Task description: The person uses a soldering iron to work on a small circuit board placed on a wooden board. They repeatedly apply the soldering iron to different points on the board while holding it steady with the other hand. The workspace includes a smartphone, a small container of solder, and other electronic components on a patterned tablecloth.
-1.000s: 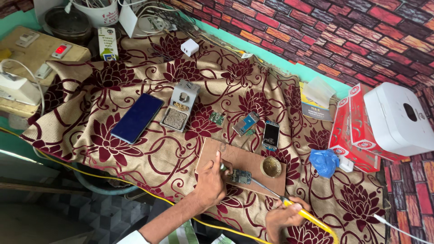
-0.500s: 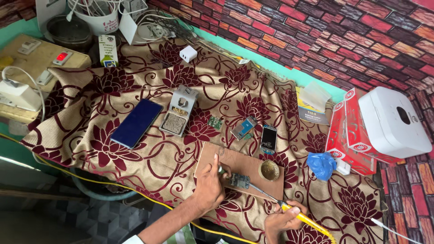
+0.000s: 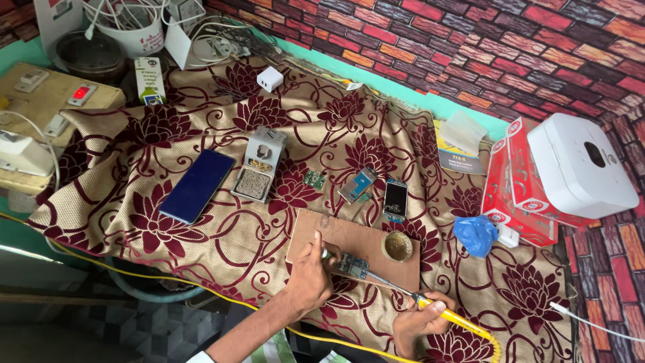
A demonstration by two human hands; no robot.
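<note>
Green circuit board (image 3: 352, 266), small and thin, lies on a brown rectangular wooden board (image 3: 349, 238) at the near middle of the cloth-covered table (image 3: 222, 242), pinned at its left end by the left hand (image 3: 310, 275), whose fingers are curled down onto it. The right hand (image 3: 420, 321) is closed like a pen grip around the yellow handle of a soldering iron (image 3: 430, 308), its thin metal shaft reaching left to the circuit board. Judging by its look, the circuit board is light, stiff and fragile, and is best held by its bare edges, away from the tiny parts on its face. A round tin of brownish paste (image 3: 398, 246) sits on the wooden board just right of the work.

Counted across the maroon-flowered cloth: one dark blue phone (image 3: 197, 185) lying flat at the left, one grey soldering-tip cleaning stand (image 3: 259, 172) beside it, one loose small green board (image 3: 314, 179), two small phone parts with screens (image 3: 379, 191) in the middle, one white plug adapter (image 3: 270, 78) at the far side, one crumpled blue bag (image 3: 475, 234), two red cartons (image 3: 514, 185) and one white box (image 3: 578, 165) at the right.
</note>
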